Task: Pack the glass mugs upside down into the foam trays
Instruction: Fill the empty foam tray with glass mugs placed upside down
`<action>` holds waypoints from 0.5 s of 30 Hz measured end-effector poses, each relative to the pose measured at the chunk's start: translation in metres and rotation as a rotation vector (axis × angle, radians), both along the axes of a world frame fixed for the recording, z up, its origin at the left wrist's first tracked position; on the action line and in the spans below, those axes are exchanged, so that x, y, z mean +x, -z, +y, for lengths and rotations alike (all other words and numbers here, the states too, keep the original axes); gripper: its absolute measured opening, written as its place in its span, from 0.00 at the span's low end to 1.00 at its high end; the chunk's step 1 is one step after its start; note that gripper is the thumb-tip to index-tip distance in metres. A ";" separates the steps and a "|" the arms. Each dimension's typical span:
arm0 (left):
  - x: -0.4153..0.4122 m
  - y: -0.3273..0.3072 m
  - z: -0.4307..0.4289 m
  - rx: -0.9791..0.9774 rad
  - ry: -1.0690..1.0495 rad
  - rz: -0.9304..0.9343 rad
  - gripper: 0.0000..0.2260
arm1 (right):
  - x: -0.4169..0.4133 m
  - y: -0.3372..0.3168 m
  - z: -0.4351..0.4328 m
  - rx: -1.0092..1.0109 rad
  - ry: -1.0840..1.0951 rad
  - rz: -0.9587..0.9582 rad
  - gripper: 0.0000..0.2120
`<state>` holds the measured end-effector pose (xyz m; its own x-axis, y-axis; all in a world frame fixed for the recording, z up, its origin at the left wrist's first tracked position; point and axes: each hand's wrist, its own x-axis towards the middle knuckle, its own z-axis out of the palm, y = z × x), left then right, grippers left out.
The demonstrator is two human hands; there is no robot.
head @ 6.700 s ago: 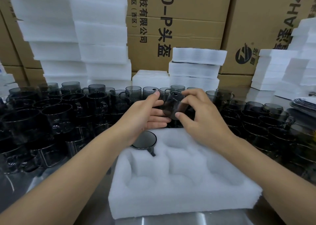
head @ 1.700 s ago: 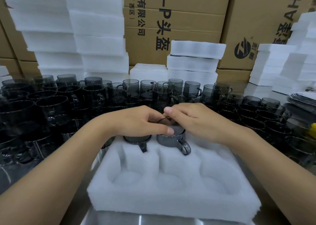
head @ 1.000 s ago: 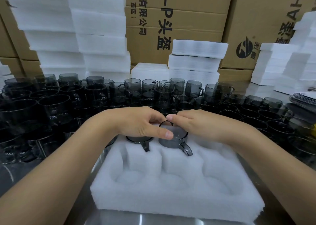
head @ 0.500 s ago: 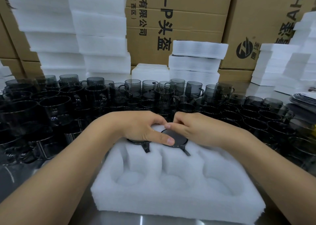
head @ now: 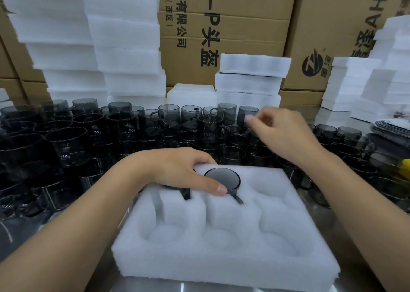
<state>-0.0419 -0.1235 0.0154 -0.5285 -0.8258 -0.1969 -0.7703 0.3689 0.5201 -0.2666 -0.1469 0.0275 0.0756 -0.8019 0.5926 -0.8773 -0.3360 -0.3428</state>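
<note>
A white foam tray (head: 221, 254) with round pockets lies in front of me. Two smoked-glass mugs sit upside down in its back row. The middle mug (head: 223, 177) shows its flat base, its handle pointing towards me. The left mug (head: 186, 194) is mostly hidden; only its handle shows. My left hand (head: 177, 172) rests over that left mug, its thumb touching the middle mug's near rim. My right hand (head: 281, 134) hovers over the loose mugs (head: 119, 132) behind the tray, fingers loosely curled and holding nothing, with its fingertips near an upright mug (head: 244, 116).
Several dark glass mugs crowd the table left, behind and right of the tray. Stacks of foam trays (head: 124, 36) (head: 250, 78) (head: 366, 81) stand in front of cardboard boxes (head: 244, 14). A pile of plastic bags (head: 392, 129) lies at the far right.
The middle mug went down fully into its pocket. My right hand let go of it and rose back to the right, over the loose mugs. My left hand stayed on the tray.
</note>
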 end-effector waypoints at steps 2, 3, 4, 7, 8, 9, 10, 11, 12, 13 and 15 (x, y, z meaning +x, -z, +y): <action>0.000 0.000 0.000 0.001 -0.002 -0.001 0.28 | -0.022 -0.001 -0.018 -0.016 0.110 -0.010 0.14; 0.000 0.000 0.000 0.002 -0.005 0.006 0.28 | -0.032 0.000 -0.026 0.022 0.164 0.017 0.17; 0.000 0.000 0.000 0.001 -0.005 0.014 0.27 | -0.040 0.002 -0.032 0.082 0.210 0.045 0.20; -0.001 0.001 0.000 -0.013 -0.002 0.026 0.27 | -0.052 0.010 -0.043 0.239 0.281 0.127 0.25; -0.001 0.001 0.000 -0.015 -0.003 0.029 0.27 | -0.053 0.013 -0.045 0.274 0.289 0.153 0.25; -0.001 0.001 -0.001 -0.017 -0.007 0.031 0.27 | -0.054 0.014 -0.047 0.296 0.293 0.172 0.25; -0.001 0.001 -0.001 -0.022 -0.012 0.028 0.26 | -0.054 0.014 -0.047 0.303 0.295 0.182 0.24; -0.001 0.001 -0.001 -0.031 -0.016 0.020 0.26 | -0.054 0.014 -0.048 0.298 0.298 0.182 0.23; -0.001 0.001 -0.001 -0.038 -0.020 0.014 0.26 | -0.053 0.013 -0.047 0.287 0.303 0.182 0.23; -0.002 0.001 -0.001 -0.041 -0.024 0.013 0.26 | -0.053 0.012 -0.047 0.274 0.306 0.182 0.22; -0.002 0.001 -0.002 -0.034 -0.027 0.020 0.26 | -0.052 0.013 -0.047 0.260 0.289 0.186 0.23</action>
<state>-0.0439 -0.1253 0.0146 -0.5096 -0.8457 -0.1585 -0.7698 0.3659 0.5230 -0.3181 -0.1937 0.0150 -0.0878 -0.9268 0.3651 -0.9775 0.0095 -0.2107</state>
